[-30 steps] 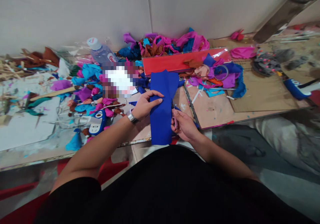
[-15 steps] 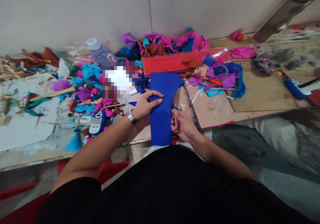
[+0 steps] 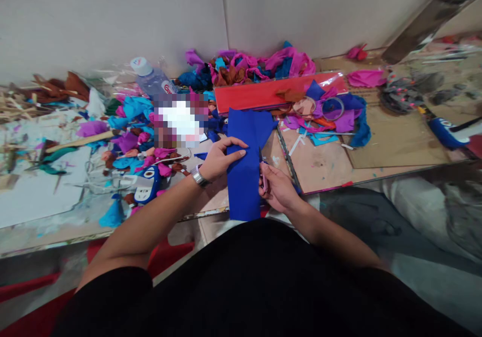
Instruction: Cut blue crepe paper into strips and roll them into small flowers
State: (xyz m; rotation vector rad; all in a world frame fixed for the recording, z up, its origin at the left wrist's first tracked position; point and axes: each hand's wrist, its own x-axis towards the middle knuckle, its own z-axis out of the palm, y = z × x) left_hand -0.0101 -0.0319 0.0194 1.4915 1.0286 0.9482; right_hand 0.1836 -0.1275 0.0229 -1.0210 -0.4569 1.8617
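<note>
A long sheet of dark blue crepe paper (image 3: pixel 244 189) lies in front of me, its near end reaching past the table edge. My left hand (image 3: pixel 220 157), with a metal watch on the wrist, grips the sheet at its left side, thumb and index finger on top. Wrapped round the pink handles of a pair of scissors (image 3: pixel 264 180) are the fingers of my right hand (image 3: pixel 280 189). The dark blades point away from me along the paper's right edge. Part of the handles is hidden by my fingers.
Behind the paper lies a red flat packet (image 3: pixel 256 96), with crumpled coloured paper (image 3: pixel 244 71) beyond it. A plastic bottle (image 3: pixel 152 78) stands at back left. Paper scraps and a tape roll (image 3: pixel 333 108) lie to the right, beside cardboard (image 3: pixel 399 143). A blue-white power strip (image 3: pixel 147 186) sits left.
The scissor blades now show more clearly beside the paper's right edge. The sheet has shifted very slightly right; both hands keep nearly the same place.
</note>
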